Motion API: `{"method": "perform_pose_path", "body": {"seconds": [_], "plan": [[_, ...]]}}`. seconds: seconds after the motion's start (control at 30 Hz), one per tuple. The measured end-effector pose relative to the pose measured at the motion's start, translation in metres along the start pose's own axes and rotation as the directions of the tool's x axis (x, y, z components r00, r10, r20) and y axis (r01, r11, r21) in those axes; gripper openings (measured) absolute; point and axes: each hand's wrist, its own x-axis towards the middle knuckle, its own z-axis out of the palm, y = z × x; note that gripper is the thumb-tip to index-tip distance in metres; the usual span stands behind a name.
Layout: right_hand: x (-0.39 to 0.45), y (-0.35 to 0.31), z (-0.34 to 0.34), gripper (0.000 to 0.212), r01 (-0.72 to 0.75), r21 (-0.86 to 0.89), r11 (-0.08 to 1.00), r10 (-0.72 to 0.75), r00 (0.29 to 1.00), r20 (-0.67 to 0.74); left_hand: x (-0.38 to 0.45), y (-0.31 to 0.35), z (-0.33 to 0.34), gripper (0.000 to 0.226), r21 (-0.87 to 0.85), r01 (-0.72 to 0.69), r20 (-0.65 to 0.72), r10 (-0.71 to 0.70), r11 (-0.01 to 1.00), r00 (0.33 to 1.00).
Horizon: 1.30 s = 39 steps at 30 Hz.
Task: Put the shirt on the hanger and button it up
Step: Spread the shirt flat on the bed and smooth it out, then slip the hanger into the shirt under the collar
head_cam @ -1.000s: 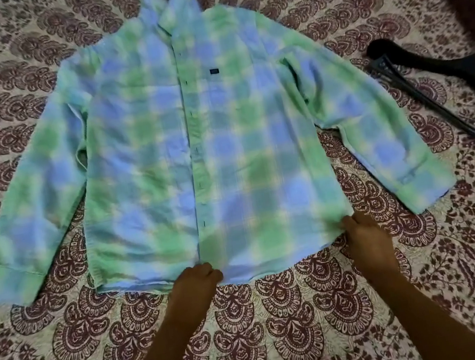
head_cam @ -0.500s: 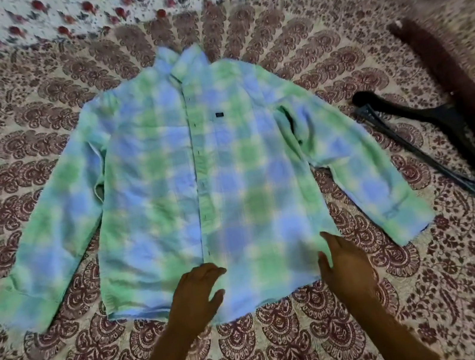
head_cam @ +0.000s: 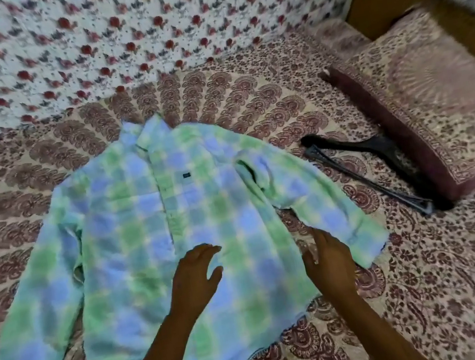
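Shirt: I see the green-and-blue checked long-sleeved cotton shirt (head_cam: 152,244) lying face up and flat on the maroon paisley-print bedspread (head_cam: 436,288), collar away from me, both sleeves spread outward.
Placket: it looks closed down the front, though blur keeps me from telling which buttons are fastened, so I won't count them.
Hanger: the black plastic clothes hanger (head_cam: 365,164) lies on the bedspread to the right of the shirt, well apart from the collar, just beside the patterned cushion with the dark maroon border (head_cam: 440,120). Nothing of the shirt is on it.
Left hand: my left hand (head_cam: 196,278) is over the lower front panel, fingers spread and relaxed, gripping nothing; whether the palm presses the cloth I cannot tell.
Right hand: my right hand (head_cam: 328,259) is over the shirt's right edge near the sleeve, fingers loose, holding nothing.
Done: shirt laid out flat, I judge; that is preparation only.
Left: fetch the hanger, open the front if needed, seat the shoulders on it, then do up the buttons. Nearly the whole task remains.
Next need: the hanger sits on the right-hand side, so that hand is best placed to reach it.
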Motion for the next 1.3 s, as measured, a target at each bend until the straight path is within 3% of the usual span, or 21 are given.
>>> {"method": "perform_pose_path", "body": {"seconds": [0.23,0.4,0.53,0.67,0.87,1.03,1.2,1.3], "plan": [[0.043,0.081,-0.032,0.049,-0.123,0.059,0.991,0.126,0.990,-0.056,0.086,0.086,0.064,0.049,-0.008,-0.162,0.084,0.162,0.987,0.983],[0.097,0.158,-0.060,0.052,-0.240,0.011,0.971,0.240,0.970,-0.017,0.159,0.169,0.124,0.047,-0.077,-0.224,0.133,0.233,0.972,0.963],[0.149,0.218,-0.072,0.060,-0.260,-0.001,0.966,0.260,0.966,-0.015,0.227,0.230,0.175,0.055,-0.019,-0.290,0.177,0.289,0.957,0.941],[0.199,0.262,-0.067,0.046,-0.224,0.036,0.974,0.223,0.975,0.016,0.286,0.271,0.220,0.044,0.014,-0.311,0.182,0.303,0.950,0.935],[0.255,0.301,-0.047,0.055,-0.172,0.055,0.984,0.167,0.982,0.085,0.361,0.304,0.280,0.049,0.210,-0.322,0.230,0.274,0.923,0.934],[0.270,0.325,-0.028,0.061,-0.287,-0.035,0.957,0.289,0.949,0.124,0.391,0.307,0.306,0.068,0.405,-0.283,0.366,0.130,0.869,0.921],[0.274,0.331,-0.019,0.049,-0.328,-0.119,0.937,0.337,0.939,0.072,0.405,0.302,0.307,0.039,0.395,-0.311,0.317,0.190,0.864,0.929],[0.276,0.327,-0.022,0.046,-0.349,-0.123,0.929,0.357,0.932,0.054,0.406,0.299,0.302,0.034,0.368,-0.329,0.290,0.230,0.870,0.929]]}}
